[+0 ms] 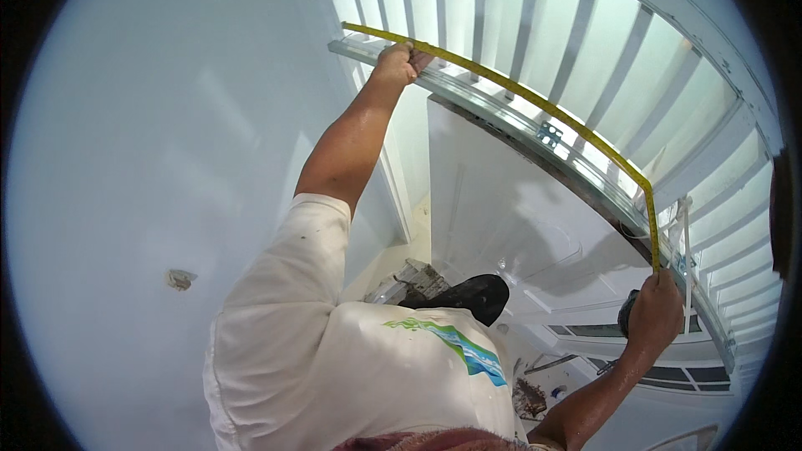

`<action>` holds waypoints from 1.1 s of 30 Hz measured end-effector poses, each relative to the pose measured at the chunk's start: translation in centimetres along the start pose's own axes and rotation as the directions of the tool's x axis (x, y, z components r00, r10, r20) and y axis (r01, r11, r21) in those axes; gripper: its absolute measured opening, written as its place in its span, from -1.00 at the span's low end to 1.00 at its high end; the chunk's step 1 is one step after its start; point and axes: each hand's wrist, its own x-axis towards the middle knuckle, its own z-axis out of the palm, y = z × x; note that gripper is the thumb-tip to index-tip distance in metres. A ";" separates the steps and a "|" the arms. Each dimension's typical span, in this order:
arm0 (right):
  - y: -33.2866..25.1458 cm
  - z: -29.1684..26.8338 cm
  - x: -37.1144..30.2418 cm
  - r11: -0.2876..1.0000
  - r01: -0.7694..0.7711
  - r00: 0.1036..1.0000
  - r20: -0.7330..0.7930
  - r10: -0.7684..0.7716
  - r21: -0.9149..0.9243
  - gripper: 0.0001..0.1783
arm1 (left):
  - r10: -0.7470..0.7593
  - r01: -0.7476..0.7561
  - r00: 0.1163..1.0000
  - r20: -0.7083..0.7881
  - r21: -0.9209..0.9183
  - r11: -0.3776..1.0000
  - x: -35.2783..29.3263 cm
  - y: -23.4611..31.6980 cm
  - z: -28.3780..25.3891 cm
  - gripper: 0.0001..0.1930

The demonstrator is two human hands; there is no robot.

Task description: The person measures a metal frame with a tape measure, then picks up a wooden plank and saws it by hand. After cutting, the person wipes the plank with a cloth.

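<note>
A yellow tape measure (547, 106) is drawn out along a long metal rail (493, 103). My left hand (402, 63) is raised to the rail's far left part, its fingers closed on the tape a little way in from its free end. From there the blade arches along the rail and bends sharply down at the right. My right hand (656, 311) grips the lower end of the blade, with a dark, partly hidden case beside the palm. A small metal bracket (549, 134) sits on the rail between my hands.
White slats (576, 42) stand behind the rail. Below it is a large white panel (510, 200). A pale wall (150, 167) with a small broken patch (179, 280) lies to the left. A white cord (687, 259) hangs near my right hand. Rubble (409, 281) lies below.
</note>
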 end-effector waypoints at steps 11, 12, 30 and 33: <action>-0.6 -1.0 -0.4 0.995 0.069 0.996 -0.066 -0.064 0.069 -0.77 | 0.109 -0.127 0.992 0.070 0.678 0.724 -0.8 2.0 -0.4 -0.67; 0.0 -0.7 -0.5 0.993 0.063 0.994 -0.092 -0.055 0.095 -0.78 | 0.179 -0.357 0.924 0.336 0.929 0.098 -0.1 2.1 -1.3 -0.64; -0.3 -1.3 0.5 0.994 -0.025 1.000 0.003 0.025 0.109 -0.72 | 0.075 -0.067 0.996 -0.042 0.169 0.983 11.3 1.7 -3.3 -0.78; -0.4 -1.2 0.4 0.994 -0.051 0.999 0.007 0.051 0.100 -0.72 | 0.016 -0.011 0.999 -0.033 0.149 0.989 11.9 0.2 -3.5 -0.76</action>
